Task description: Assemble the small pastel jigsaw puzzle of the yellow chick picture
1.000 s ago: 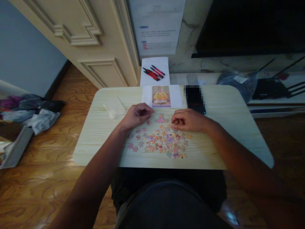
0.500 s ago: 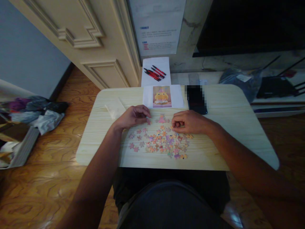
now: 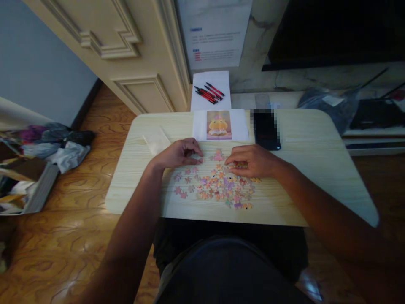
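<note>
Small pastel jigsaw puzzle pieces [image 3: 218, 192] lie in a loose pile on the pale wooden table [image 3: 133, 185]. Above the pile, a few pink pieces are joined into a small cluster [image 3: 218, 155]. My left hand [image 3: 181, 153] is left of this cluster, thumb and forefinger closing on a small pink puzzle piece [image 3: 200, 161], mostly hidden by the fingertips. On the cluster's right side is my right hand [image 3: 253, 160], its fingers bent and apart, the forefinger tip at the cluster's right end. Nothing held shows in it.
A printed sheet with a yellow cartoon picture [image 3: 219, 126] lies at the table's far edge. Right of it is a dark phone [image 3: 267, 131]; a clear plastic bag [image 3: 157, 141] is at left. Several red-black pens [image 3: 209, 93] rest on white paper behind the table.
My right forefinger has stretched left to the cluster's edge. My left hand has shifted slightly toward the cluster, and the pink piece at its fingertips is less visible. The camera view has shifted a little.
</note>
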`<state>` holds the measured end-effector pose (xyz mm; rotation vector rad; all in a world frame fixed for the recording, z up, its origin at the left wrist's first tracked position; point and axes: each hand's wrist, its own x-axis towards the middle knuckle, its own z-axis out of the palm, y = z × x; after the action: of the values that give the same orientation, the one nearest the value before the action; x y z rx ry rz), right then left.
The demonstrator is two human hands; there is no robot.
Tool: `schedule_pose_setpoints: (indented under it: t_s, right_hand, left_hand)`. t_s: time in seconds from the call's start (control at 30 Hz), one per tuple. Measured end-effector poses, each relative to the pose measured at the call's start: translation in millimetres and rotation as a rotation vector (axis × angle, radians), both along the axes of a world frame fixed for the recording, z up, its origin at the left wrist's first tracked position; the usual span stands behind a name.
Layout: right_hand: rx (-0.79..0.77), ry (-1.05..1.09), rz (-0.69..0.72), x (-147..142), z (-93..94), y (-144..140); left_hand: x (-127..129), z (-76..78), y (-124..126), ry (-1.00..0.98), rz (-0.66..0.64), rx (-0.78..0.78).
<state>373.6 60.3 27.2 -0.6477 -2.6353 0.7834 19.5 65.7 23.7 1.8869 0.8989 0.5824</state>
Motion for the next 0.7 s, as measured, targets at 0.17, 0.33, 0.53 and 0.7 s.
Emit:
schedule_pose_setpoints:
  t_s: [0.17, 0.33, 0.53, 0.7]
  right_hand:
    - [-0.015, -0.048, -0.003, -5.4, -1.4, -2.1]
    - [-0.053, -0.074, 0.003, -6.1, 3.7, -2.3]
    - [0.033, 0.050, 0.037, -11.8, 1.6, -9.3]
    - [0.272, 0.077, 0.139, -35.5, -1.0, -27.9]
  left_hand:
    - [2.2, 0.1, -0.5, 0.025, -0.023, 0.023]
    - [4.1, -0.3, -0.5, 0.006, -0.026, 0.030]
    - [6.6, 0.0, -0.3, -0.002, -0.016, 0.012]
    - [7.7, 1.2, -1.6, -0.022, -0.006, -0.008]
